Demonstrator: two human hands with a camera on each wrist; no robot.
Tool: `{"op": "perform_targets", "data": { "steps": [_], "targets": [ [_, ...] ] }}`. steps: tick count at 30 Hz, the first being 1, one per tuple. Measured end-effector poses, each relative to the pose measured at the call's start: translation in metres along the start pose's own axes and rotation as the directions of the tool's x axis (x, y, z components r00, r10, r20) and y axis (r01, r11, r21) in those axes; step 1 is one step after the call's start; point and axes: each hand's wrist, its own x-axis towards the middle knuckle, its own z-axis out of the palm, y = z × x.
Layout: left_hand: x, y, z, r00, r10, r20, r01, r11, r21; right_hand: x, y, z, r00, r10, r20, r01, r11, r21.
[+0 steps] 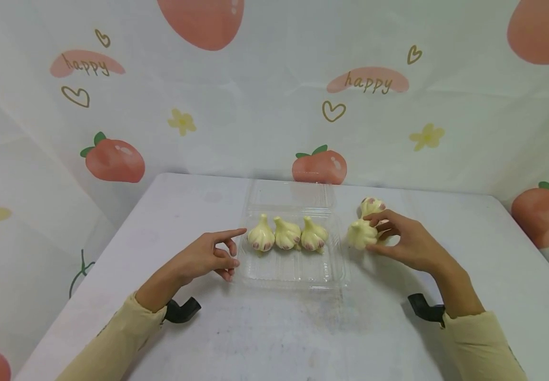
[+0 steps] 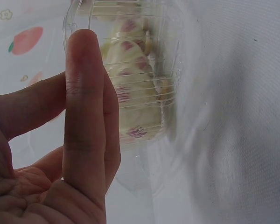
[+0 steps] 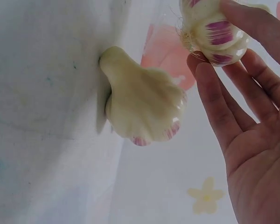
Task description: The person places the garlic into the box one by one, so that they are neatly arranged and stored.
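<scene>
A clear plastic clamshell box [image 1: 279, 272] lies opened on the table, its lid [image 1: 289, 194] folded back towards the wall. Three garlic bulbs stand side by side along its back: a left one [image 1: 261, 236], a middle one [image 1: 286, 234] and a right one [image 1: 313, 236]. My right hand [image 1: 410, 241] pinches another garlic bulb [image 1: 361, 234] between thumb and fingers, right of the box. Behind that hand a further garlic bulb [image 3: 144, 98] rests on the table. At the box's left edge is my left hand [image 1: 203, 259], index finger extended, other fingers loosely bent; contact is unclear.
A white-covered table [image 1: 265, 333] carries everything. Behind it hangs a white cloth [image 1: 255, 106] printed with peaches, flowers and lettering. Black curved pieces [image 1: 182, 310] sit at both wrists. Green string [image 1: 82, 271] shows by the table's left edge.
</scene>
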Motion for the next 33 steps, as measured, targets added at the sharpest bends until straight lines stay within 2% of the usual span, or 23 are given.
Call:
{"op": "perform_targets", "data": {
  "steps": [6, 12, 20, 27, 33],
  "targets": [
    [0.0, -0.001, 0.0, 1.0, 0.012, 0.002, -0.012, 1.0, -0.006, -0.001, -0.001, -0.003, 0.998, -0.028, -0.056, 0.026, 0.999, -0.025],
    [0.0, -0.001, 0.0, 0.999, 0.031, 0.008, -0.031, 0.999, -0.016, -0.001, 0.0, -0.005, 0.987, -0.095, -0.129, 0.09, 0.995, -0.049],
    [-0.001, 0.0, 0.0, 1.0, 0.021, 0.008, -0.021, 1.0, -0.021, -0.002, 0.0, -0.008, 0.975, -0.124, -0.183, 0.115, 0.992, -0.056],
    [0.0, -0.001, 0.0, 1.0, 0.02, 0.004, -0.02, 1.0, -0.012, -0.004, -0.008, -0.012, 0.979, 0.006, -0.202, -0.008, 1.0, -0.012],
    [0.0, 0.0, 0.001, 1.0, 0.019, 0.004, -0.019, 1.0, -0.006, -0.006, -0.013, -0.017, 0.978, 0.11, -0.18, -0.105, 0.994, 0.034]
  ]
}}
